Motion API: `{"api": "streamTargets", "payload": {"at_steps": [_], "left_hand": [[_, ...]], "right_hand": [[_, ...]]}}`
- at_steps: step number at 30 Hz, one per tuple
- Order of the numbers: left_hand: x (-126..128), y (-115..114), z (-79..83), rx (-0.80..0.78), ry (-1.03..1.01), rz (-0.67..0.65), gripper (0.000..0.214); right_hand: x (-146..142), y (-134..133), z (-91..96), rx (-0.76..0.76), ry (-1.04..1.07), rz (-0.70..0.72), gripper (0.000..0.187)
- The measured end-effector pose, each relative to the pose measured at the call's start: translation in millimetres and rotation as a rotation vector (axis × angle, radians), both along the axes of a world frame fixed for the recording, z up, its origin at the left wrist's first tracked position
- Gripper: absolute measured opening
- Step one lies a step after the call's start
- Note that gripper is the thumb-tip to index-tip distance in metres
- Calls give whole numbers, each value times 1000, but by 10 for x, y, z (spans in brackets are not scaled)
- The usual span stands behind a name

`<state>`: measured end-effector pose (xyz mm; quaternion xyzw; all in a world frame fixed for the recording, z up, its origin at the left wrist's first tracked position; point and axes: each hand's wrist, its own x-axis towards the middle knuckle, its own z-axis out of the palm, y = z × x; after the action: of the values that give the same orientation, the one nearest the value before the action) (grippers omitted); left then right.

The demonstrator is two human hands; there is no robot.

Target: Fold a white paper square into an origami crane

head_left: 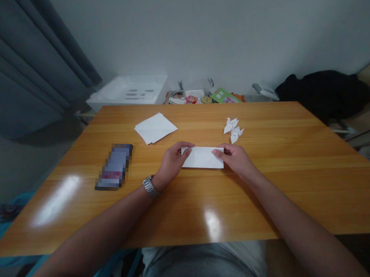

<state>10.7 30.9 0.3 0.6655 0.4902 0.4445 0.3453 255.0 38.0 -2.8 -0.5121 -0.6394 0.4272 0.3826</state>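
A white sheet of paper (202, 159), folded into a long rectangle, is held over the middle of the wooden table (274, 134). My left hand (174, 159) grips its left end, thumb on top and fingers behind the far edge. At the other end my right hand (235, 156) pinches the paper the same way, thumb on its upper face. Beyond my right hand lie two folded white paper cranes (234, 130), close together. A small stack of white square paper (155, 128) rests beyond my left hand.
To the left, a phone (114, 168) with a blurred-out screen lies on the table. Behind the far edge are a white plastic tray (125, 91), a green packet (225, 96) and assorted small items. Dark cloth (324, 93) is heaped at the far right.
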Motion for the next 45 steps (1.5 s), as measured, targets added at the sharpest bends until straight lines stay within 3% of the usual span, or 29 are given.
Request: {"api": "streamTargets", "payload": {"at_steps": [12, 19, 23, 30, 45], "left_hand": [[-4, 9, -26, 17, 84, 12, 21], [3, -37, 38, 350, 384, -135, 25], [21, -91, 52, 436, 597, -291, 31], [17, -161, -30, 395, 848, -441, 49], [70, -217, -61, 417, 874, -407, 51]], "right_hand": [[16, 27, -31, 20, -47, 9, 37], [42, 81, -66, 106, -230, -34, 37], [44, 102, -61, 202, -404, -57, 33], [26, 130, -73, 261, -517, -65, 27], [-20, 170, -97, 356, -601, -22, 22]]}}
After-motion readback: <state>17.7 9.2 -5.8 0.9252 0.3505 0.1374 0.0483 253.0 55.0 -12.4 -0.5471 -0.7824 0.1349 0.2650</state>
